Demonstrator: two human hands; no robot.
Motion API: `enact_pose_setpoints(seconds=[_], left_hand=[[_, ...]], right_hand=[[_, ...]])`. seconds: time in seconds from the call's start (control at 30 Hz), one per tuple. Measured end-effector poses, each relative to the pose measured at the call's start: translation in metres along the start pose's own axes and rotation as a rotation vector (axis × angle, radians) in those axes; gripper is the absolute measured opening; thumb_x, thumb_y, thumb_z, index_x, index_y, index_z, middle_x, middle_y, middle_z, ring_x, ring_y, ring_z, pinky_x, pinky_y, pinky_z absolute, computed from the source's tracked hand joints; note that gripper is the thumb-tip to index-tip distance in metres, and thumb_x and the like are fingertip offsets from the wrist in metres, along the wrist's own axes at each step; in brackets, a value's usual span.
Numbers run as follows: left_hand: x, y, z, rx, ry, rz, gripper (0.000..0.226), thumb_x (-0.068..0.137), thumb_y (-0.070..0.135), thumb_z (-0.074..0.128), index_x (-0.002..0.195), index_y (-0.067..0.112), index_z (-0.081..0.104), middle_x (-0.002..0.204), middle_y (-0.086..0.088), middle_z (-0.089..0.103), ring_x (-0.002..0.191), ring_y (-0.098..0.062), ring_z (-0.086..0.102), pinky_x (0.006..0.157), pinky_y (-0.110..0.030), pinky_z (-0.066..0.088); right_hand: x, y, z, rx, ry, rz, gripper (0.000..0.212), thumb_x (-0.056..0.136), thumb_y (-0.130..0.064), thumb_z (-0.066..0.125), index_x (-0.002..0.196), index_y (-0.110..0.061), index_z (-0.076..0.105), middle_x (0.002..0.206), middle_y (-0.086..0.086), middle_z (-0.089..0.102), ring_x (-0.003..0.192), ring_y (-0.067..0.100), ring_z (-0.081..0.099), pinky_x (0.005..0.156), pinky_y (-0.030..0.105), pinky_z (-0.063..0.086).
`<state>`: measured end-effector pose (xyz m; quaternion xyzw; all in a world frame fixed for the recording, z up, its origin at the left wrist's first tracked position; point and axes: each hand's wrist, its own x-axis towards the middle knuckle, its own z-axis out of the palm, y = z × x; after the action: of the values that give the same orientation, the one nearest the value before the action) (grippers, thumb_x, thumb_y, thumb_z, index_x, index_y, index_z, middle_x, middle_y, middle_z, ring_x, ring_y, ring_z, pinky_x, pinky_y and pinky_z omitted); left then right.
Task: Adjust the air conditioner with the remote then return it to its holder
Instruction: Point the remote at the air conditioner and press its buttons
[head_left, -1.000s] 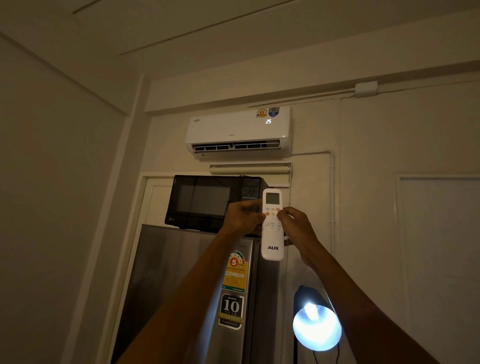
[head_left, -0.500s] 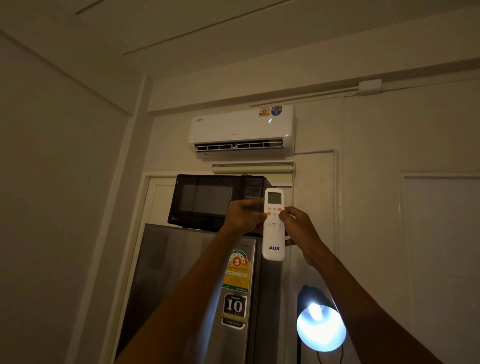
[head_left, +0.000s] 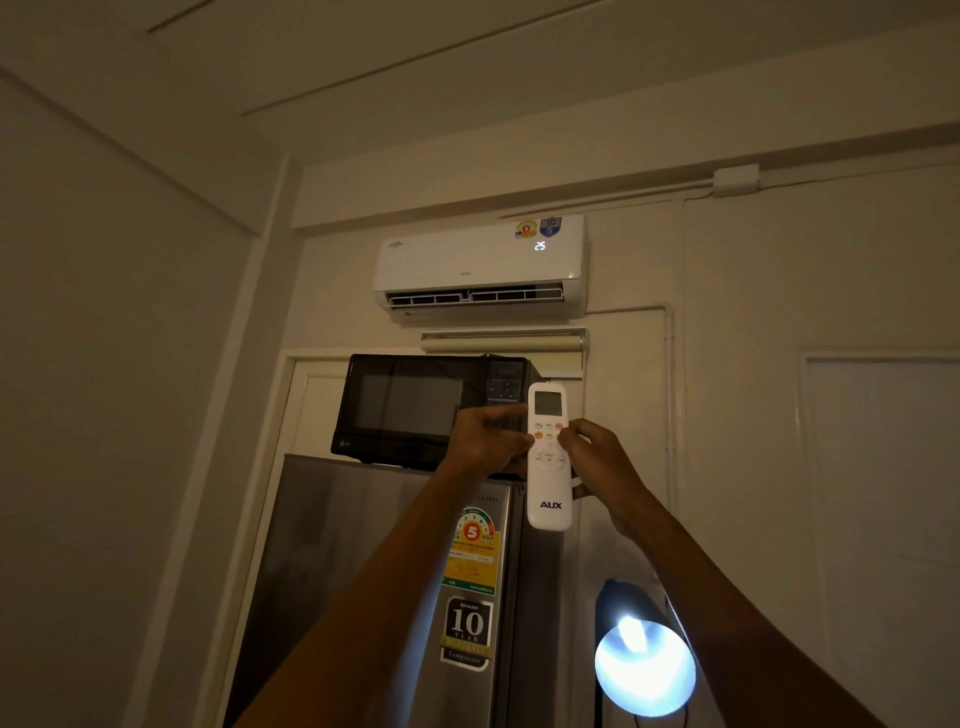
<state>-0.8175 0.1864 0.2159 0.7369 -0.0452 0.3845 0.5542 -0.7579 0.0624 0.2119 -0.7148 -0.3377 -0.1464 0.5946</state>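
A white AUX remote (head_left: 549, 488) stands upright in front of me, its screen at the top and buttons facing me. My left hand (head_left: 485, 441) grips its left edge, thumb on the button area. My right hand (head_left: 602, 460) grips its right edge, thumb near the red button. High on the wall, the white air conditioner (head_left: 480, 265) shows a lit "25" on its panel and its vent flap is open. No remote holder is visible.
A black microwave (head_left: 415, 408) sits on a silver fridge (head_left: 374, 571) with stickers, below the air conditioner. A lit lamp (head_left: 644, 670) glares at the lower right. Walls close in at left and right; a pipe (head_left: 669, 405) runs down the wall.
The display on the air conditioner flickered from 25 to a single 2 and back to 25. Both hands and the remote stay almost in the same place.
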Motion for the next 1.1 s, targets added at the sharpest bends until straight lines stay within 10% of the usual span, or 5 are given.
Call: enact_pose_setpoints(seconds=[1.1], left_hand=[[0.039, -0.033, -0.006, -0.037, -0.009, 0.017, 0.042, 0.087, -0.001, 0.063, 0.128, 0.009, 0.06, 0.124, -0.016, 0.067, 0.107, -0.029, 0.069, 0.054, -0.016, 0.059]], right_hand=[[0.038, 0.024, 0.018, -0.021, -0.007, 0.011, 0.036, 0.097, -0.023, 0.046, 0.128, -0.007, 0.049, 0.127, 0.019, 0.061, 0.107, 0.035, 0.065, 0.088, 0.052, 0.055]])
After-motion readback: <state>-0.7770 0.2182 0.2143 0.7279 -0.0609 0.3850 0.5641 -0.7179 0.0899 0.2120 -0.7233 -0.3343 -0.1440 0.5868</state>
